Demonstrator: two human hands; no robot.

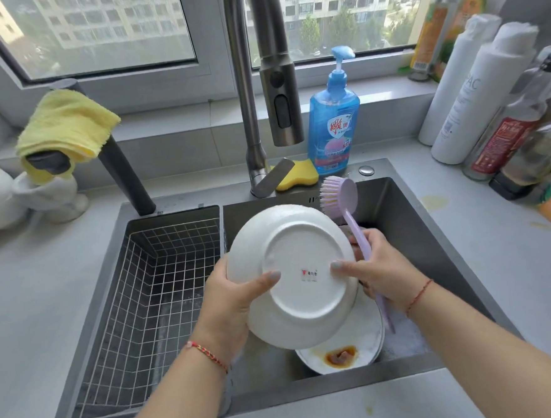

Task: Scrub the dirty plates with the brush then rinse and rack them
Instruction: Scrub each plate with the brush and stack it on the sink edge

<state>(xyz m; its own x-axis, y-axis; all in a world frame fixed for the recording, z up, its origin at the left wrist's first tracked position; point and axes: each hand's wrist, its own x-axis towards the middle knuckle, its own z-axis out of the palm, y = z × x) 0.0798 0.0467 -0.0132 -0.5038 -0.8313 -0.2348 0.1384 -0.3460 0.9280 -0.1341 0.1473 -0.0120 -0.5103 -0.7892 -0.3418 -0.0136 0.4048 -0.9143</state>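
A white plate (pixel 298 249) is held over the sink with its underside facing me. My left hand (pixel 231 296) grips its left rim, thumb on the base. My right hand (pixel 379 270) holds the lilac brush (pixel 348 203) by its handle, bristles up and pointing left behind the plate, while its thumb presses the plate's base. Below lies a dirty plate (pixel 349 350) with a brown sauce stain, partly hidden by the held plate.
A wire rack basket (pixel 149 289) fills the left part of the sink (pixel 431 224). The faucet (pixel 280 104) hangs above the middle. Blue soap bottle (pixel 331 123) and yellow sponge (pixel 299 174) stand behind. Bottles (pixel 475 97) crowd the right counter. A yellow cloth (pixel 66 125) drapes at left.
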